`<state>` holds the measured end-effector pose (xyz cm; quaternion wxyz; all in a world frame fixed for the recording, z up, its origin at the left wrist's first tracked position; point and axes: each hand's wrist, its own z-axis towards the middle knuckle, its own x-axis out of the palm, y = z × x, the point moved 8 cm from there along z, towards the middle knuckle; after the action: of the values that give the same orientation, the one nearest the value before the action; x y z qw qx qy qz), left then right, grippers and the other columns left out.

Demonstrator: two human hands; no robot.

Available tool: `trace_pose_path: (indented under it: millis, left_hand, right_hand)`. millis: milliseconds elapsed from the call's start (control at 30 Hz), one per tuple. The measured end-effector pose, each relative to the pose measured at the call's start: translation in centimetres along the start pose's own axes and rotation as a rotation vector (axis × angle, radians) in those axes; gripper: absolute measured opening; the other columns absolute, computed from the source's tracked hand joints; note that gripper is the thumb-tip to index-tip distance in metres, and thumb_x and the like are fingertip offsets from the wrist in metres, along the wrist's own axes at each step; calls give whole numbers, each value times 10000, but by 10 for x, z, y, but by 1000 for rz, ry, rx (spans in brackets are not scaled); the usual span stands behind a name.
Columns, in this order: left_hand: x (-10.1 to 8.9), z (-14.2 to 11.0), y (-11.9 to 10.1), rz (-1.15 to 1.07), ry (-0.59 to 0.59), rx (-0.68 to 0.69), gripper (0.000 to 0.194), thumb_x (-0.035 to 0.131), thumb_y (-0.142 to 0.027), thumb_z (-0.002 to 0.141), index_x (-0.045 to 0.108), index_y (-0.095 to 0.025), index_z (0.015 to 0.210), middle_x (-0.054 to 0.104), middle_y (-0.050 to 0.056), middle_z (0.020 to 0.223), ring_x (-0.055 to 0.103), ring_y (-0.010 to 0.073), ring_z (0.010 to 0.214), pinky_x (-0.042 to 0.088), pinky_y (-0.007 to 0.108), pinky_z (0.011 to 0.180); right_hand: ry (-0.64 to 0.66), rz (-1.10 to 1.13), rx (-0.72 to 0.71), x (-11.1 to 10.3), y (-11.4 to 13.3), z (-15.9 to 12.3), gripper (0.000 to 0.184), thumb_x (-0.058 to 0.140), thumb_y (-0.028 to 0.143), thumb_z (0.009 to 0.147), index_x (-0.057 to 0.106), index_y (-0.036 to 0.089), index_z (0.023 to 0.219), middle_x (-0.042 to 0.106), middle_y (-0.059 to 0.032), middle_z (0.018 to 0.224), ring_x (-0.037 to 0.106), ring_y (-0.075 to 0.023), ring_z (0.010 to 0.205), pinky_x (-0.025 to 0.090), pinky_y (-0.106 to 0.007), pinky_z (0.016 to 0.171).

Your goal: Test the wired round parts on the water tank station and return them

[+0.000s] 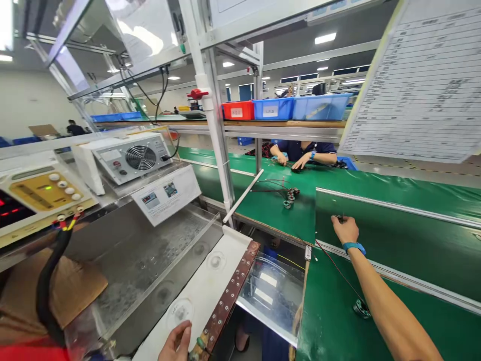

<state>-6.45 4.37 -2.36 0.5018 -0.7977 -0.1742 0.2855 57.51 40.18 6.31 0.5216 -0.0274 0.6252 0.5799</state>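
Observation:
My left hand [177, 342] is at the bottom, thumb and index finger pinched together over the white strip. Whatever is between them, if anything, cannot be made out. Just beyond the fingertips lies a clear round disc [179, 312]. My right hand [346, 229], with a blue wristband, reaches over the dark green belt and pinches a small dark part [340, 218], mostly covered by the fingers. Beside my right forearm a round wire-wound coil [361, 309] with a red lead lies on the green mat. Several similar coils [289, 197] with leads lie farther off.
A brown riveted strip [233, 291] edges the white one, beside a liquid-filled clear tank [150, 255]. Left stand a power supply [45, 190] and a fan-cooled unit [131, 156]. A white post [212, 110] rises centrally. Across the bench a co-worker's hands [291, 161] handle parts.

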Motion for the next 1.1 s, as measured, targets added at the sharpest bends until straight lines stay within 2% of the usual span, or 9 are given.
trace_pose_path:
  millis: [67, 167, 333, 433, 533, 633, 733, 900, 1100]
  left_hand:
    - [1, -19, -29, 54, -152, 136, 554, 657, -579, 634, 659, -155, 990, 702, 168, 1148, 627, 371, 1139, 514, 493, 983]
    - [20, -61, -90, 171, -253, 411, 490, 526, -447, 829, 563, -158, 1223, 587, 167, 1340, 550, 308, 1251, 431, 492, 1077]
    - [31, -121, -173, 481, -464, 890, 581, 488, -273, 927, 299, -216, 1474, 311, 139, 1572, 224, 284, 1476, 289, 523, 1163]
    - [11, -123, -171, 698, -518, 846, 534, 477, -256, 932, 368, -180, 1449, 402, 159, 1522, 247, 321, 1464, 260, 555, 1151]
    - [-22, -102, -130, 888, -377, 476, 337, 388, -233, 955, 629, -171, 1182, 697, 144, 1160, 595, 297, 1181, 415, 461, 1009]
    - [-63, -102, -81, 1014, -293, 75, 350, 343, -260, 968, 682, -176, 996, 746, 133, 924, 701, 270, 895, 478, 356, 758]
    - [-96, -119, -52, 1094, -282, -127, 350, 344, -279, 966, 679, -186, 1002, 743, 143, 965, 699, 287, 914, 448, 331, 682]
    - [-126, -144, -31, 1181, -297, -228, 381, 337, -266, 959, 713, -213, 964, 739, 129, 960, 658, 295, 1000, 429, 371, 768]
    - [-138, -147, -25, 1149, -373, -219, 317, 444, -278, 918, 753, -253, 856, 742, 102, 992, 553, 348, 1157, 348, 491, 906]
  right_hand:
    - [-21, 157, -196, -9, 50, -33, 522, 594, 561, 809, 601, 120, 1087, 652, -112, 833, 596, -241, 729, 461, -340, 679]
    - [158, 357, -577, -14, 142, -119, 546, 607, 596, 811, 582, 151, 1127, 625, -50, 793, 543, -179, 640, 456, -298, 625]
    - [881, 533, -1263, -14, 260, -335, 377, 633, 467, 859, 596, 220, 1141, 654, -52, 914, 586, -170, 732, 486, -284, 689]
    - [1218, 583, -1517, 0, 280, -446, 295, 599, 389, 899, 591, 212, 1134, 659, -60, 969, 604, -176, 839, 474, -280, 783]
    - [1312, 471, -1561, 47, 286, -515, 266, 624, 358, 879, 592, 196, 1087, 659, -52, 947, 599, -186, 865, 442, -270, 786]
    - [1292, 197, -1534, 105, 285, -557, 269, 653, 340, 851, 598, 184, 1064, 665, -54, 927, 606, -199, 855, 410, -262, 748]
    - [1281, -31, -1536, 145, 278, -585, 265, 637, 338, 854, 595, 185, 1066, 678, -69, 969, 618, -217, 897, 391, -263, 746]
    - [1241, -172, -1560, 173, 267, -605, 274, 620, 358, 865, 579, 166, 1057, 687, -116, 1016, 637, -253, 943, 398, -284, 742]
    - [1204, -242, -1572, 187, 261, -610, 385, 642, 472, 856, 582, 161, 1075, 702, -131, 1016, 656, -278, 951, 427, -298, 734]
